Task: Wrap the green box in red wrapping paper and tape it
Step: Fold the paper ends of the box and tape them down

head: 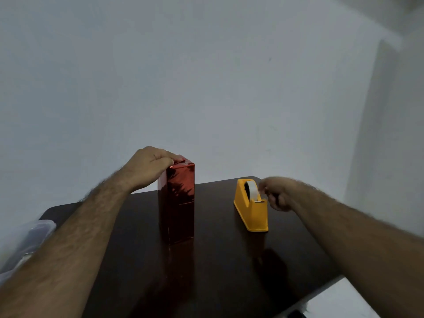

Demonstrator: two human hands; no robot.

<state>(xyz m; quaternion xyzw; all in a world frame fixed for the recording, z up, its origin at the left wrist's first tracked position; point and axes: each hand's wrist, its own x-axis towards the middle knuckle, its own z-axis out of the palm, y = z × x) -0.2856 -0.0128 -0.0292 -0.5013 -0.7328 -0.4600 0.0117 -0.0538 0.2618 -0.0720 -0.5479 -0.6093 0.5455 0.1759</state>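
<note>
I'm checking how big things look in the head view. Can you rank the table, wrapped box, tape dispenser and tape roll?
1. table
2. wrapped box
3. tape dispenser
4. tape roll

The box stands somewhat nearer the camera than the dispenser, but looks clearly larger.

Plain indoor room, bare grey wall (206, 76), dark wooden table (229, 260), likely a home

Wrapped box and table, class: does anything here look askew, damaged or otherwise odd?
Nothing stands out. The red-wrapped box stands upright on the dark table, the left hand holding its folded top; the right hand pinches tape at the yellow dispenser.
</note>
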